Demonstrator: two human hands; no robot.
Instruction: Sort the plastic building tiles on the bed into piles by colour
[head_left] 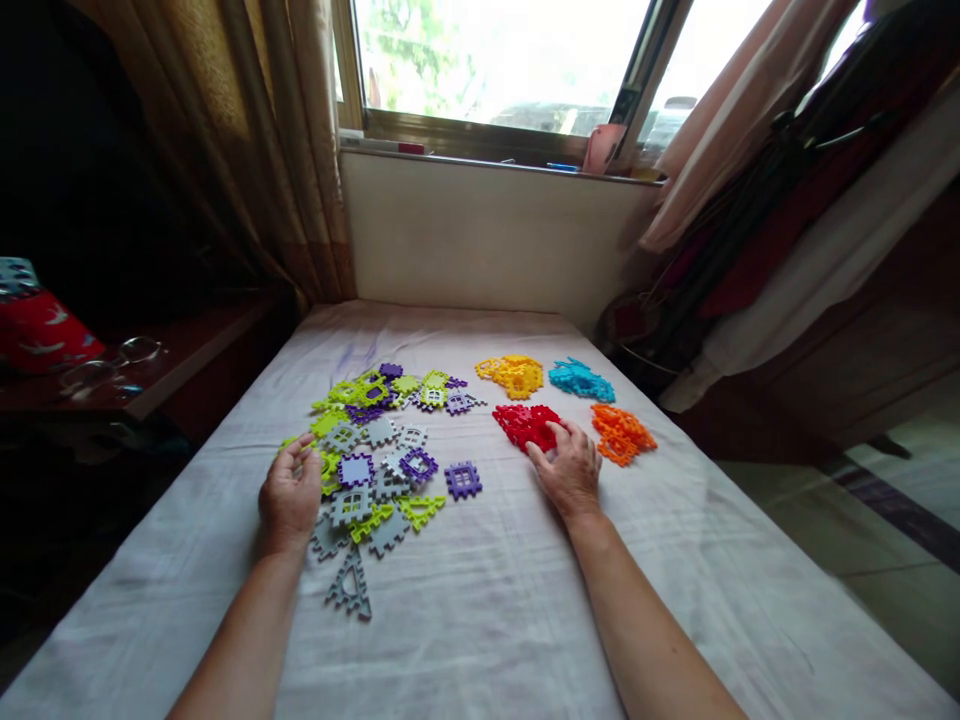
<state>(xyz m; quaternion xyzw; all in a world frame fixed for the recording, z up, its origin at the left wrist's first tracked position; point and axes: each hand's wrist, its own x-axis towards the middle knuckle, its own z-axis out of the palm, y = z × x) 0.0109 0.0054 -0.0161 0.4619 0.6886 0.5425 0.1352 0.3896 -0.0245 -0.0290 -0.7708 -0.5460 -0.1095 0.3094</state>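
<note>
My right hand (568,470) rests against the near right side of a red pile of plastic building tiles (519,425), its fingers spread over the edge. My left hand (291,495) lies at the left side of a mixed heap, fingers loosely curved and apart, with no piece visible in it. Grey tiles (390,533), lime green tiles (422,511) and purple tiles (355,470) make up that heap; some have window cut-outs. A purple window tile (463,480) sits apart on its right. One grey triangle tile (350,587) is at the near end.
Yellow tiles (517,375), blue tiles (581,379) and orange tiles (622,434) form separate piles on the white sheet (480,620). Eyeglasses (112,365) and a red container (45,325) stand on a dark side table at left. Clothes (825,250) hang at right. A window is ahead.
</note>
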